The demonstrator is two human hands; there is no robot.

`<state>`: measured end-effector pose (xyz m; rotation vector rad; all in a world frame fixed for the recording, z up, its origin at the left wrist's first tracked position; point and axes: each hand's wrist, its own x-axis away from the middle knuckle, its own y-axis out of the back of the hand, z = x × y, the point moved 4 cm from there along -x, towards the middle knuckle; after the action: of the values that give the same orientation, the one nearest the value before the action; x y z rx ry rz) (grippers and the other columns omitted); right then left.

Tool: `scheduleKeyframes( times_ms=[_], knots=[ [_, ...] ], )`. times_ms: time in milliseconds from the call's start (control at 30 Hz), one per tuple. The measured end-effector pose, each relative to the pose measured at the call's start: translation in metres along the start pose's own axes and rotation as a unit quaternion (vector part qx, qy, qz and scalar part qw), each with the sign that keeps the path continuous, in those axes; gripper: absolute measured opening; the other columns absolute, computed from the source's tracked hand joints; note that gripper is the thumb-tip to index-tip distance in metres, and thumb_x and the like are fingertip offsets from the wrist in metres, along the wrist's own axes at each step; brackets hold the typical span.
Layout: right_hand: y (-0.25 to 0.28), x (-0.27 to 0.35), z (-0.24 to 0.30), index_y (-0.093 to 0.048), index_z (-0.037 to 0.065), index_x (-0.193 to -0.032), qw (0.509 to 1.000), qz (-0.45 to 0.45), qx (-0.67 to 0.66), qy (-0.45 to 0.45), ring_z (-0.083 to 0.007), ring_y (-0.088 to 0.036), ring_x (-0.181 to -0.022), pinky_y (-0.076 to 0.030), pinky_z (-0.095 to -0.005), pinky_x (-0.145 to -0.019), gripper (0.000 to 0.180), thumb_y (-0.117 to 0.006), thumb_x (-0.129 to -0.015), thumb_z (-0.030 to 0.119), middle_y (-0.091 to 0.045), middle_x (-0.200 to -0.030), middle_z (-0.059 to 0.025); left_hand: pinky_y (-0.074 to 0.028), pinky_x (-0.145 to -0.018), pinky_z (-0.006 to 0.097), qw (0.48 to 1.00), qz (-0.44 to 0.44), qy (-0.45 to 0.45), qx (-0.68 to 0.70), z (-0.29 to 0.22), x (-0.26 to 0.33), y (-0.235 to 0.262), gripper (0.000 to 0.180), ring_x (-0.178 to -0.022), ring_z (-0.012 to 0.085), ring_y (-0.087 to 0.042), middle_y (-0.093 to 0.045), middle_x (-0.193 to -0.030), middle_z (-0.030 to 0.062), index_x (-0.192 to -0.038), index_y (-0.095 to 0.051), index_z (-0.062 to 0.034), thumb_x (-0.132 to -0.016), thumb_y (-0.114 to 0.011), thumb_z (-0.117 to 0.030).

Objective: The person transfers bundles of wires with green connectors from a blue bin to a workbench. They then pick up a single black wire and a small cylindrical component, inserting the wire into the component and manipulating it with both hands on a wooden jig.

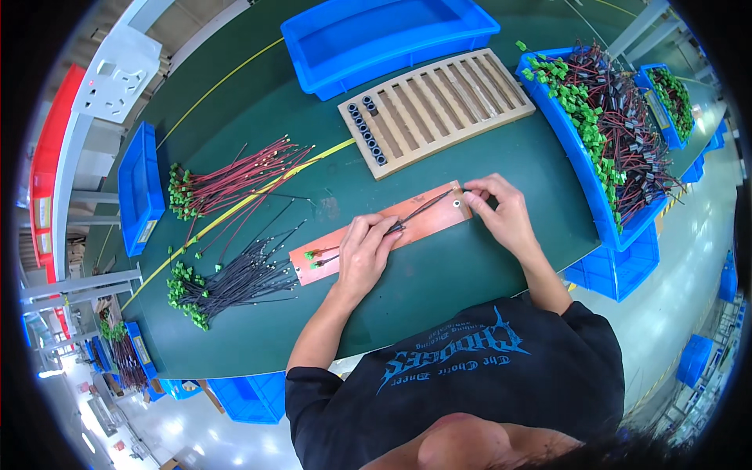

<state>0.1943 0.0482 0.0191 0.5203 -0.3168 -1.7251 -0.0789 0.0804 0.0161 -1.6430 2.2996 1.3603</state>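
Observation:
A long copper-coloured board point(423, 207) lies at a slant on the green table, close to my body. Dark wires point(427, 206) run along it, with small green connectors point(311, 256) at its left end. My left hand point(364, 252) is closed, its fingertips pressed round the wires near the board's middle and hiding part of them. At the right end of the board, my right hand point(505, 219) is closed, thumb and forefinger near the wire tips by a small round hole. The exact tips between those fingers are too small to make out.
Red wires point(243, 176) and black wires point(243, 270) with green connectors lie to the left. Beyond the board sits a slotted wooden rack point(435, 110) holding several small black cylinders. A blue tray point(376, 74) stands behind it; a full blue bin point(572, 149) is at the right.

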Motion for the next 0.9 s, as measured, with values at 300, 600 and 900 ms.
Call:
scheduleKeyframes(
  times_ms=[300,600,900],
  knots=[
    [-0.074,-0.001,0.034,-0.072,0.001,-0.118,0.871,0.145,-0.434,-0.178,-0.0072,-0.066,-0.082,-0.057,-0.0227,-0.077,0.019,-0.068,-0.103,0.012,-0.067,-0.091,-0.0033,-0.056,-0.074,0.031,0.997,-0.074,-0.027,0.026,-0.010,-0.001,0.012,0.035,-0.088,0.0206,-0.066,-0.065,-0.101,0.0124,-0.116,-0.074,0.0028,-0.082,-0.082,0.006],
    [-0.075,-0.055,0.112,-0.071,-0.008,-0.107,0.828,0.166,-0.535,-0.017,-0.0131,-0.066,-0.077,-0.056,-0.0279,-0.072,0.018,-0.065,-0.104,0.009,-0.073,-0.099,-0.0148,-0.060,-0.073,0.031,0.910,0.037,0.224,0.348,-0.037,-0.030,0.089,0.038,-0.087,0.0203,-0.072,-0.067,-0.108,0.0131,-0.131,-0.067,0.0040,-0.093,-0.070,0.008],
    [-0.098,-0.058,0.118,-0.072,-0.007,-0.110,0.815,0.261,-0.514,-0.067,-0.0061,-0.058,-0.068,-0.046,-0.0214,-0.058,0.022,-0.065,-0.105,0.013,-0.071,-0.091,-0.0078,-0.058,-0.073,0.032,0.778,0.005,0.252,0.576,-0.028,0.012,0.035,0.039,-0.087,0.0213,-0.070,-0.070,-0.115,0.0165,-0.142,-0.056,-0.0002,-0.104,-0.062,-0.004]
  ],
)
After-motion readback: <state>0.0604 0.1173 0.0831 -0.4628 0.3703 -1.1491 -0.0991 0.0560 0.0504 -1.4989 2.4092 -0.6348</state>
